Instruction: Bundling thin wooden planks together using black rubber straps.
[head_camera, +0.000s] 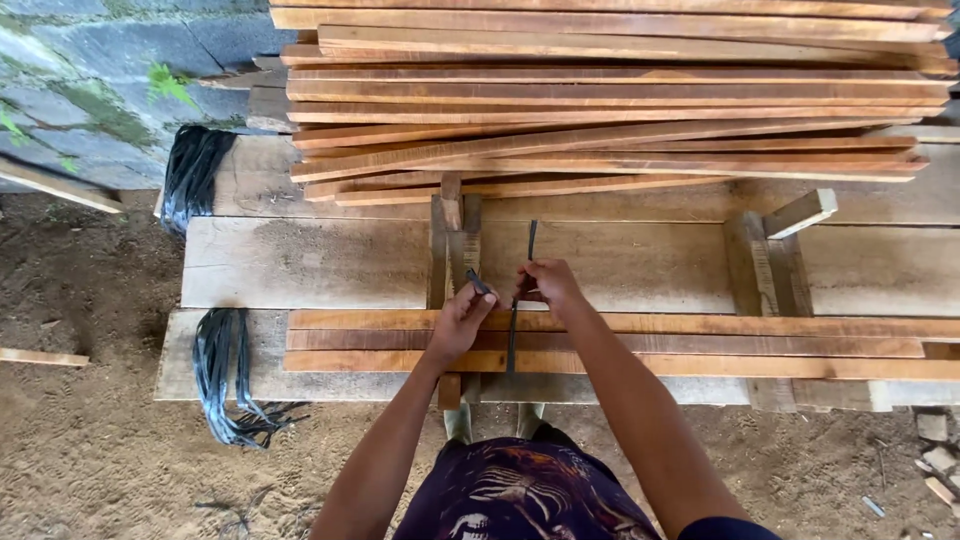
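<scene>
Both hands' fingers, left hand (458, 322) and right hand (547, 283), pinch the black strap (513, 330) ends; pull evenly (snug) over the slats (700, 342) beneath.

Head view, steeply down, close.

Soft even daylight, sharp focus
</scene>
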